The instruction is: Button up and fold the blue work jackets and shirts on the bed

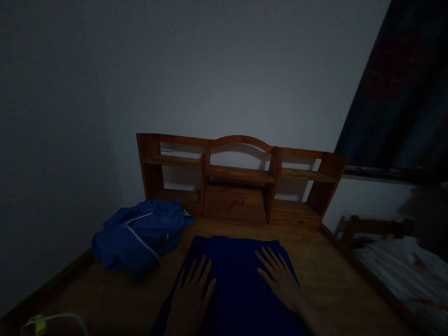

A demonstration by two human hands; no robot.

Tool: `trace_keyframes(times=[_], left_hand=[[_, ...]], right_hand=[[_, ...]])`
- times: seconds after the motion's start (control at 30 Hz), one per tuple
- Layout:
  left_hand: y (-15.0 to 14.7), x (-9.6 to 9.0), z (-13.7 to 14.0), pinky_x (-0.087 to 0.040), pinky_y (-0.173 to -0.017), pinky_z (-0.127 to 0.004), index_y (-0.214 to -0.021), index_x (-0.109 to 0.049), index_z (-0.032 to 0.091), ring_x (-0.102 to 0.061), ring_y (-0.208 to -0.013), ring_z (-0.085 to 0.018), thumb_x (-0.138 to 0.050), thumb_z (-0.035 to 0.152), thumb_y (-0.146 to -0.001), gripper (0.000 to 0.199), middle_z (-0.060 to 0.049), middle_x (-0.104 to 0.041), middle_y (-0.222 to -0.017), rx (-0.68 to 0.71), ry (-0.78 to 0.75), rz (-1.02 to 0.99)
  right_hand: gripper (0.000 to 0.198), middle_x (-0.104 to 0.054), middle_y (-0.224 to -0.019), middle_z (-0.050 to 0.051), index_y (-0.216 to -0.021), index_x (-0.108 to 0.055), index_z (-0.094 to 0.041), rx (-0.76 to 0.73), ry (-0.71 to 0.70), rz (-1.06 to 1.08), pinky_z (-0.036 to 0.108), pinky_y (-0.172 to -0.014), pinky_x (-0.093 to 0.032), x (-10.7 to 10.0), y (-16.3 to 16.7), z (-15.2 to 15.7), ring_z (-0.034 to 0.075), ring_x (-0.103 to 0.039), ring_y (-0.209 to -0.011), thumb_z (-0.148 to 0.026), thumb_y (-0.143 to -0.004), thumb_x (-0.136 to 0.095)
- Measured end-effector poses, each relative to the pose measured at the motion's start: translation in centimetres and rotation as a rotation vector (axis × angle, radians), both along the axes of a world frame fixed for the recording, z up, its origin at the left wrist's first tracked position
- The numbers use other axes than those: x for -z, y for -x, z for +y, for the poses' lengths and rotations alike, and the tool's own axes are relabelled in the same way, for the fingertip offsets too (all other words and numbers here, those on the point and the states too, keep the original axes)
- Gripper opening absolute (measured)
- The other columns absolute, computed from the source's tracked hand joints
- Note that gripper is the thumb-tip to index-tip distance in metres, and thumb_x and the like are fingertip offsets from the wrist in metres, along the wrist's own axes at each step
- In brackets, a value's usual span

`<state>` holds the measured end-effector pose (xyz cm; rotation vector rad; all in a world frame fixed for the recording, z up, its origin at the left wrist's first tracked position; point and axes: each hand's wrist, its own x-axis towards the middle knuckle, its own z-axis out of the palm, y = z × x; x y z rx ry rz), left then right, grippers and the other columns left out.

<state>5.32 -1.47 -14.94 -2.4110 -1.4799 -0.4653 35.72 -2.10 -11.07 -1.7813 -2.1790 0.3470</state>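
Both hands lie flat & open on a dark blue cloth [238, 280], fingers spread, holding nothing. The left hand [191, 298] presses the cloth's left part, the right hand [280, 280] its right part. The cloth is spread on the wood desk [325, 275], its long way running from the person twd the little shelf unit [241, 179] at the back. A blue jacket [140, 235] sits bunched up just left of the cloth. A cord [52, 319] lies far left of it, near the desk edge.
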Motion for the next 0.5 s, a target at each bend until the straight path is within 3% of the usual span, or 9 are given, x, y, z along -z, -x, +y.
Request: trace_keyframes(times=[0.13,0.3,0.4,0.5], left_hand=[[0.7,0.2,-1.0,-0.033,-0.102,-0.055,-0.122,-0.056,0.030,-0.031,-0.131,-0.031,-0.035,0.011,-0.086,0.046,-0.002,-0.035,-0.142,-0.075,-0.039,0.012],[0.4,-0.6,-1.5,-0.033,-0.102,-0.053,-0.124,-0.054,0.027,-0.034,-0.130,-0.028,-0.034,0.009,-0.084,0.049,-0.004,-0.042,-0.138,-0.165,0.005,0.007],[1.5,0.1,-2.0,-0.032,-0.101,-0.056,-0.124,-0.055,0.027,-0.034,-0.130,-0.030,-0.032,0.006,-0.082,0.052,-0.005,-0.041,-0.139,-0.198,-0.022,0.023],[2.7,1.1,-3.9,-0.029,-0.102,-0.059,-0.128,-0.052,0.026,-0.032,-0.130,-0.033,-0.043,0.028,-0.085,0.043,-0.006,-0.036,-0.142,-0.250,-0.116,-0.043]], right_hand=[[0.056,-0.019,-0.149,-0.002,-0.141,-0.028,-0.030,0.005,-0.046,0.000,0.043,-0.114,-0.011,1.1,-1.3,0.7,0.019,-0.012,-0.138,-0.053,-0.090,-0.028],[0.055,-0.026,-0.146,0.003,-0.140,-0.034,-0.026,0.064,-0.014,-0.024,0.043,-0.111,-0.021,0.0,-2.8,1.5,0.021,-0.020,-0.136,-0.049,-0.091,-0.028],[0.055,-0.026,-0.146,0.005,-0.140,-0.033,-0.024,0.144,-0.152,-0.080,0.048,-0.110,-0.022,-1.5,-3.3,-0.2,0.024,-0.021,-0.136,-0.047,-0.091,-0.032],[0.058,-0.023,-0.147,0.003,-0.142,-0.027,-0.026,0.113,-0.299,-0.127,0.048,-0.109,-0.026,-2.2,-2.3,-4.0,0.025,-0.025,-0.135,-0.047,-0.089,-0.038]])
